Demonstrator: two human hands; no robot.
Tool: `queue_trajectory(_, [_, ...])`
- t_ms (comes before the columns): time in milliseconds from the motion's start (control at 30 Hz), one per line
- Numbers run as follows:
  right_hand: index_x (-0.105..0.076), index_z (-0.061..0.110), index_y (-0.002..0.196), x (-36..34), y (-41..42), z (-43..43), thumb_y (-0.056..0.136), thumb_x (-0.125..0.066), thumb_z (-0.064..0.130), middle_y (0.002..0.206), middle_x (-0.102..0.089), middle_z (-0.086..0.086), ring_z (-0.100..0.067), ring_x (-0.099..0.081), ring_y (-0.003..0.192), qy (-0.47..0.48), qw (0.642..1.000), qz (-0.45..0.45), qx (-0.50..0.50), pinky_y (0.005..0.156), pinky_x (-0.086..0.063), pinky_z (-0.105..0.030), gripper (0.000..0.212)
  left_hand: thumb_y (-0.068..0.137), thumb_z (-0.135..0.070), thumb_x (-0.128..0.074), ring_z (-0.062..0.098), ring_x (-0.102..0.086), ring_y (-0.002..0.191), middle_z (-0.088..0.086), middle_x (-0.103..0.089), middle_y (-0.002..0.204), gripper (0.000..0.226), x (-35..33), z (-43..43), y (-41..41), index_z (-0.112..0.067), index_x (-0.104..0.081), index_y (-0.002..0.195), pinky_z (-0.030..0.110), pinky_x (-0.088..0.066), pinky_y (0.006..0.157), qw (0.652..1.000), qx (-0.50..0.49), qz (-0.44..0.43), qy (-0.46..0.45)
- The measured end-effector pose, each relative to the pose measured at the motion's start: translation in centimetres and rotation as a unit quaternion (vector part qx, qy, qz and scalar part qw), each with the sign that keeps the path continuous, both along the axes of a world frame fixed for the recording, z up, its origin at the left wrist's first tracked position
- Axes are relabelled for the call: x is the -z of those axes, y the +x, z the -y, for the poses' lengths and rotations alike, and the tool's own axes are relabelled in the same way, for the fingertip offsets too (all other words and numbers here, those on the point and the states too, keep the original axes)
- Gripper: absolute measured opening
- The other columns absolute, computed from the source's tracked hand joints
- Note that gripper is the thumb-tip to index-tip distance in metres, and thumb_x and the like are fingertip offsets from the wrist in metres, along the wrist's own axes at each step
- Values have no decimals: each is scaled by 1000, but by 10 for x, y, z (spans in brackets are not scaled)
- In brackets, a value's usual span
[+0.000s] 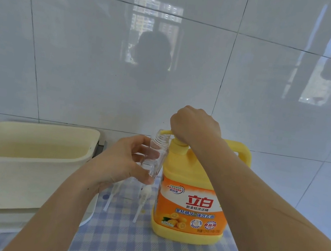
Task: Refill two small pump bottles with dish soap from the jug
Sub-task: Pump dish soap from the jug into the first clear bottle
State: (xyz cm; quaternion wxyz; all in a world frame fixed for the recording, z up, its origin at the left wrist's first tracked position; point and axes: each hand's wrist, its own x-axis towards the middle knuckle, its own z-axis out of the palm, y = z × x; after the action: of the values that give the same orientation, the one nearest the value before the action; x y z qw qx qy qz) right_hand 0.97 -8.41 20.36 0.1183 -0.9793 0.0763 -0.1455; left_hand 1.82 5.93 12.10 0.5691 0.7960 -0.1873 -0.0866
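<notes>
Left hand (127,160) grips clear bottle (156,156), tilted, mouth right at jug (191,192) spout. Right hand (194,125) sits clenched on the pump head (176,142).

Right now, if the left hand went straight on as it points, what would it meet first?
Probably the yellow jug: the clear bottle the left hand grips sits right beside its shoulder, under the pump. Depth unclear.
</notes>
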Motion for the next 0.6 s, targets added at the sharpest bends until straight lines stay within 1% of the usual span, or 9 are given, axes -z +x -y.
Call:
queue_trajectory(200, [-39, 14, 68, -2, 2, 0, 81, -37, 7, 74, -44, -3, -26, -47, 77, 20, 1000, 2, 8, 71, -37, -35, 15, 63, 11, -81, 13, -64, 105, -6, -70, 111, 66, -2, 1, -3, -25, -62, 114, 22, -55, 72, 1000, 0, -3, -3])
queue_trajectory(267, [-40, 14, 69, -2, 3, 1, 81, -38, 7, 76, -46, -3, -26, -48, 77, 37, 999, 7, 10, 71, -37, -35, 14, 62, 10, -82, 14, -64, 105, -5, -70, 111, 65, -3, 1, -3, -25, -62, 114, 27, -57, 77, 1000, -2, -1, -7])
queue_trajectory(333, [-46, 14, 71, -3, 5, 2, 81, -39, 9, 79, -51, -3, -25, -49, 77, 60, 998, 20, 9, 69, -36, -35, 13, 61, 9, -83, 16, -65, 106, -4, -70, 111, 64, -4, 0, -4, -24, -63, 113, 34, -58, 85, 1000, -4, 1, -20])
queue_trajectory(367, [-52, 14, 76, -5, 6, 3, 82, -40, 11, 82, -55, -3, -24, -51, 76, 71, 997, 27, 9, 69, -37, -34, 14, 61, 9, -83, 17, -65, 105, -3, -71, 110, 64, -4, 0, -5, -23, -64, 113, 37, -58, 87, 1000, -4, 3, -30])
queue_trajectory(433, [-64, 15, 90, -10, 8, 4, 81, -40, 12, 89, -62, -3, -24, -54, 75, 88, 995, 37, 7, 67, -38, -34, 25, 60, 10, -84, 17, -66, 104, -1, -71, 108, 64, -5, 0, -6, -21, -64, 113, 38, -58, 87, 999, -5, 9, -46])
queue_trajectory(533, [-68, 17, 98, -15, 11, 5, 82, -43, 13, 85, -61, -1, -21, -54, 72, 91, 995, 49, 5, 68, -40, -34, 29, 61, 8, -84, 18, -67, 105, 0, -72, 108, 64, -6, 1, -6, -20, -64, 115, 42, -58, 89, 998, -11, 20, -58])
queue_trajectory(600, [-67, 19, 103, -16, 14, 6, 85, -45, 14, 85, -58, 0, -22, -54, 78, 80, 995, 66, 6, 77, -44, -37, 29, 63, 4, -84, 19, -67, 105, -1, -72, 108, 62, -6, 2, -6, -21, -64, 115, 44, -58, 89, 998, -16, 24, -64])
